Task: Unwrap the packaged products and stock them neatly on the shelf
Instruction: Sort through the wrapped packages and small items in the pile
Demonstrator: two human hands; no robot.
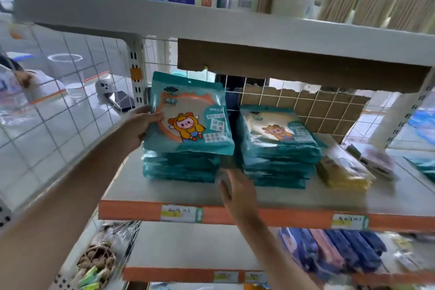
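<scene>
Beside one shelved stack (pixel 277 148), our left hand (pixel 138 125) grips another stack's top packet (pixel 188 115); our right hand (pixel 237 193) hangs open.

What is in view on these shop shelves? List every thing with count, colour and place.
left stack: one, teal packets, middle shelf
right stack: one, teal packets, beside it
top packet: one, teal, tilted up on left stack
yellow packs: count unclear, yellow, right of right stack
swab packs: several, pale, top shelf
cardboard: one, brown, below top shelf
price labels: two, pale, middle shelf's orange edge
blue and pink packs: several, lower shelf
left hand: one, grips top packet's left edge
right hand: one, open, before middle shelf
</scene>
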